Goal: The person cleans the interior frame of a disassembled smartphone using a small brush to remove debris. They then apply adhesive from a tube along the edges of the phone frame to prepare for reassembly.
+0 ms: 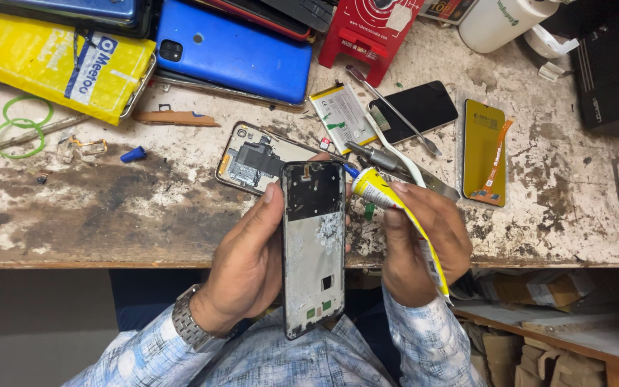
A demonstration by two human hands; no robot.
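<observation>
Here the left hand (248,261) grips the bare phone frame (314,244) upright above the bench edge (109,258) while the right hand (420,240) squeezes the yellow glue tube (388,197), its nozzle at the frame's top corner, so the gluing likely calls for a steady bead along the rim.

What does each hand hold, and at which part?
Left hand grips the phone frame by its long edges; right hand holds the yellow glue tube around its body.
</observation>
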